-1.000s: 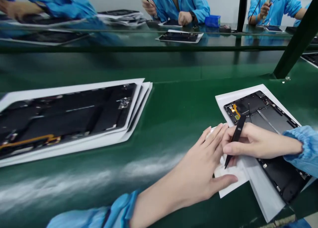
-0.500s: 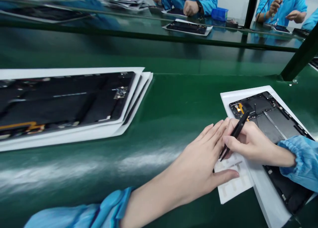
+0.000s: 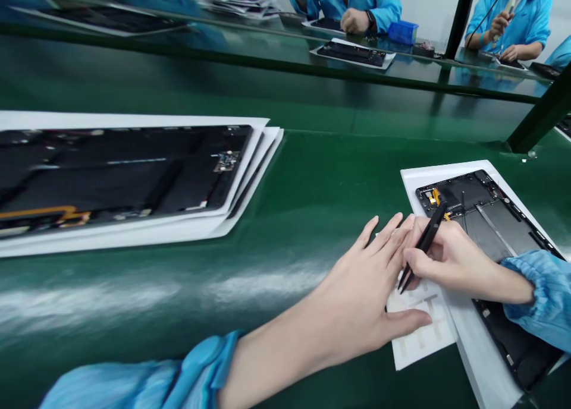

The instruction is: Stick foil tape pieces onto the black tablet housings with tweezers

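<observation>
Right hand [image 3: 459,263] at 4 o'clock, curled in a pencil grip around black tweezers [image 3: 428,242], tips down at a thin white sheet [image 3: 422,337] printed with pale T-shaped marks; contact at the tips hard to tell. Left hand [image 3: 352,296] open, fingers spread, nothing gripped, thumb lying across the sheet's edge, fingertips just beside the tweezers. Sheet probably light and limp, likely to curl or slide on the smooth green bench [image 3: 312,219]; best pinched at a corner or held flat by the edge. Just beside it at 3 o'clock, opened tablet [image 3: 491,225] on white card [image 3: 450,177], probably stiff, but exposed orange flex [image 3: 433,198] looks fragile; safest grip on the outer frame. Stack of tablets [image 3: 111,177] at 9 o'clock. Blue-sleeved co-worker's hand [image 3: 354,21] across the bench at 12 o'clock, well apart.
</observation>
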The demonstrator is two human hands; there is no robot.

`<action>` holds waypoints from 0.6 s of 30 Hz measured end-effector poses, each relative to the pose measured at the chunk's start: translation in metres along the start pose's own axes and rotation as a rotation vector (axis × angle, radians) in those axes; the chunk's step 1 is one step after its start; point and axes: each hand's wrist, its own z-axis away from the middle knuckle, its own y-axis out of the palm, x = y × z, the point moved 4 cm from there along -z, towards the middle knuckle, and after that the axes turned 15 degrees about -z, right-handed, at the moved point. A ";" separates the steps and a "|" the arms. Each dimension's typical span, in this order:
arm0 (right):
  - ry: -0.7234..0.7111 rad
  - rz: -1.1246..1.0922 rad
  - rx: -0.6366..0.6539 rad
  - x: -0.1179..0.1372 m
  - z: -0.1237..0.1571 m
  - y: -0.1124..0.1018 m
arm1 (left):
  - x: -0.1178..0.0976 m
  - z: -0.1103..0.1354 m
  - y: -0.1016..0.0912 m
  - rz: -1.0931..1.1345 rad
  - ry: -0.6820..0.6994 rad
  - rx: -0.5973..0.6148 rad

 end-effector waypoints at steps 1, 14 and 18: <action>0.004 0.003 0.005 0.001 0.000 0.000 | 0.000 0.000 0.000 0.003 -0.003 0.007; -0.023 0.088 0.037 0.006 -0.005 -0.001 | 0.001 -0.003 0.000 -0.046 -0.012 0.054; -0.039 0.088 0.059 0.008 -0.004 0.000 | -0.002 -0.005 -0.002 -0.084 -0.021 0.078</action>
